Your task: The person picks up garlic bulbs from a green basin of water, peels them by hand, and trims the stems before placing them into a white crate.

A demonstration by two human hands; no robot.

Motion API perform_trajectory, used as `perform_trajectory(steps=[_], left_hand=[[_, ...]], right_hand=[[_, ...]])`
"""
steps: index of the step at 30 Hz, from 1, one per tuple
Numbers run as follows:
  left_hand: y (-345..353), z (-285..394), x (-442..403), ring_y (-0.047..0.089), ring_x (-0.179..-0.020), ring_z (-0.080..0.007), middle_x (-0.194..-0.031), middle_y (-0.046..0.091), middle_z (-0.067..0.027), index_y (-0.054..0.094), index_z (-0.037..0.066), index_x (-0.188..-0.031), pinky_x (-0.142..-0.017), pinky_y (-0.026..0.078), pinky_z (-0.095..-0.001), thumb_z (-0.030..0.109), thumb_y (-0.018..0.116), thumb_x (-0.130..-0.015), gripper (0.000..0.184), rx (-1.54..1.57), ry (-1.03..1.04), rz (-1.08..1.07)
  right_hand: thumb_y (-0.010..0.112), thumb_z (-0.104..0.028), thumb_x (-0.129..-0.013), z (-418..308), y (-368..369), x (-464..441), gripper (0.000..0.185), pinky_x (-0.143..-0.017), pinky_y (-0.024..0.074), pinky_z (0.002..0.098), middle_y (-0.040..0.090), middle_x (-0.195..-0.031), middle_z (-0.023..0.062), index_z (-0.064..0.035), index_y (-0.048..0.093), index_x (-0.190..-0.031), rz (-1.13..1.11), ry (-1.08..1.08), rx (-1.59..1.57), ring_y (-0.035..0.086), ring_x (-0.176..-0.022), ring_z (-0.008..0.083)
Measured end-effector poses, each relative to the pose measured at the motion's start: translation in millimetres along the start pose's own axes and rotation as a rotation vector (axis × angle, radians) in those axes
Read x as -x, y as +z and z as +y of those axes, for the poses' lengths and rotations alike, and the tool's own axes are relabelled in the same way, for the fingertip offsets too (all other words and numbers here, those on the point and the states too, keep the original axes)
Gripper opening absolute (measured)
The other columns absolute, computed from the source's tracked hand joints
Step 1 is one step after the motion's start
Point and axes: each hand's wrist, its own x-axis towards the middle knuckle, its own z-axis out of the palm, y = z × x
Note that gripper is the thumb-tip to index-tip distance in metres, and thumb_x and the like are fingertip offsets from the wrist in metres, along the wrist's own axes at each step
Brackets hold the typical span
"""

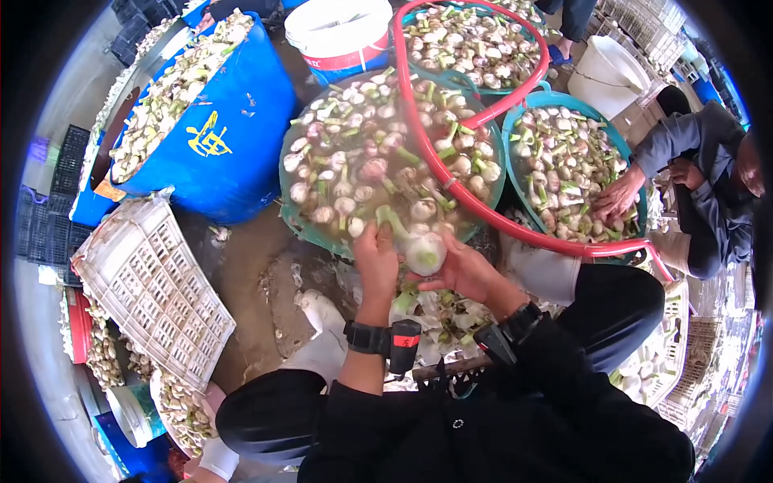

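Note:
A large white garlic bulb (425, 253) with a green stem is held between my two hands, over the near edge of a wide green tub (291, 216) full of water and garlic. My left hand (378, 259) has its fingers closed on the stem. My right hand (460, 272) cups the bulb from the right, its fingers against the bulb's side and underside. Peeled skins and stems (443, 314) lie below my hands, between my knees.
A red hose (427, 153) curves across the tub. Left stand a blue barrel (250, 137) of garlic and a tilted white crate (153, 290). At right, a co-worker's hand (618, 195) reaches into another green tub (509, 133). White buckets (605, 76) stand behind.

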Motion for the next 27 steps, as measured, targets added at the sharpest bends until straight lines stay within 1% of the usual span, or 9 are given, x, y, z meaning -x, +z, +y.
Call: perform_trajectory(steps=[3, 5, 7, 9, 10, 12, 16, 18, 27], left_hand=[[-0.3, 0.9, 4.1, 0.048, -0.055, -0.0074, -0.074, 0.055, -0.0018, 0.055, 0.002, -0.089, -0.043, 0.041, -0.0225, 0.012, 0.042, -0.088, 0.016, -0.155, 0.008, -0.104], [-17.9, -11.6, -18.3, 0.051, -0.058, -0.0112, -0.073, 0.056, -0.0027, 0.054, 0.002, -0.090, -0.048, 0.043, -0.0251, 0.014, 0.040, -0.088, 0.018, 0.222, -0.083, 0.002], [-45.9, -11.2, -34.8, 0.055, -0.065, -0.0151, -0.076, 0.058, -0.0068, 0.056, 0.002, -0.094, -0.055, 0.045, -0.0282, 0.015, 0.041, -0.086, 0.021, 0.264, -0.048, -0.061], [-46.5, 16.6, -27.4, 0.056, -0.070, -0.0178, -0.079, 0.059, -0.0104, 0.058, 0.002, -0.095, -0.060, 0.045, -0.0298, 0.015, 0.049, -0.081, 0.021, -0.785, 0.197, -0.422], [-49.1, -15.5, -21.2, 0.057, -0.071, -0.0232, -0.078, 0.059, -0.0122, 0.060, 0.004, -0.095, -0.064, 0.044, -0.0337, 0.017, 0.057, -0.074, 0.024, -0.998, 0.510, -0.401], [-22.9, 17.0, 4.9, 0.057, -0.069, -0.0280, -0.072, 0.059, -0.0124, 0.060, 0.004, -0.093, -0.064, 0.044, -0.0361, 0.018, 0.062, -0.070, 0.027, -0.869, 0.731, -0.339], [2.7, 6.9, 16.9, 0.055, -0.067, -0.0306, -0.070, 0.057, -0.0115, 0.060, 0.010, -0.068, -0.056, 0.042, -0.0392, 0.030, 0.059, -0.066, 0.020, -0.789, 0.348, -0.443], [3.7, -16.2, 12.6, 0.055, -0.064, -0.0307, -0.065, 0.054, -0.0137, 0.060, 0.007, -0.064, -0.056, 0.041, -0.0400, 0.023, 0.058, -0.066, 0.016, -0.890, 0.536, -0.383], [5.2, -25.7, 17.3, 0.058, -0.064, -0.0272, -0.068, 0.057, -0.0086, 0.060, 0.008, -0.072, -0.058, 0.044, -0.0390, 0.017, 0.056, -0.063, 0.013, -0.980, 0.730, -0.243]], right_hand=[[0.046, -0.039, -0.085, 7.5, -5.0, 5.1, 0.047, -0.068, 0.0507, 0.0345, 0.053, -0.106, 0.0104, -0.0078, 0.037, -0.120, 0.006, -0.036, 0.103, 0.058, -0.087, 0.0271], [0.045, -0.041, -0.085, 0.2, 3.6, 16.5, 0.047, -0.066, 0.0504, 0.0334, 0.054, -0.104, 0.0097, -0.0078, 0.039, -0.118, -0.028, -0.022, 0.147, 0.059, -0.084, 0.0255], [0.045, -0.042, -0.085, -4.6, 1.6, 25.2, 0.047, -0.064, 0.0501, 0.0322, 0.055, -0.101, 0.0089, -0.0078, 0.041, -0.116, -0.058, -0.017, 0.199, 0.059, -0.082, 0.0239], [0.046, -0.046, -0.083, -3.5, -7.6, 28.2, 0.047, -0.060, 0.0482, 0.0287, 0.056, -0.097, 0.0065, -0.0090, 0.046, -0.112, 0.042, -0.064, 0.175, 0.059, -0.080, 0.0197], [0.046, -0.046, -0.083, -3.1, -10.0, 26.2, 0.047, -0.060, 0.0482, 0.0287, 0.056, -0.097, 0.0065, -0.0090, 0.046, -0.112, 0.040, -0.063, 0.175, 0.059, -0.080, 0.0197], [0.046, -0.048, -0.083, 2.3, -11.7, 19.6, 0.046, -0.056, 0.0459, 0.0265, 0.056, -0.094, 0.0036, -0.0104, 0.049, -0.109, 0.242, -0.093, 0.257, 0.058, -0.077, 0.0166], [0.043, -0.048, -0.083, 13.8, -9.1, 12.7, 0.046, -0.053, 0.0434, 0.0256, 0.056, -0.093, 0.0026, -0.0107, 0.047, -0.110, 0.345, -0.156, 0.417, 0.057, -0.076, 0.0159], [0.043, -0.046, -0.083, 10.3, -14.8, 14.9, 0.046, -0.055, 0.0442, 0.0268, 0.056, -0.092, 0.0042, -0.0098, 0.045, -0.111, 0.295, -0.122, 0.402, 0.057, -0.075, 0.0165], [0.047, -0.030, -0.079, 6.6, -41.0, 10.2, 0.039, -0.059, 0.0460, 0.0298, 0.057, -0.093, 0.0089, -0.0045, 0.046, -0.109, 0.262, -0.039, 0.371, 0.057, -0.077, 0.0207]])
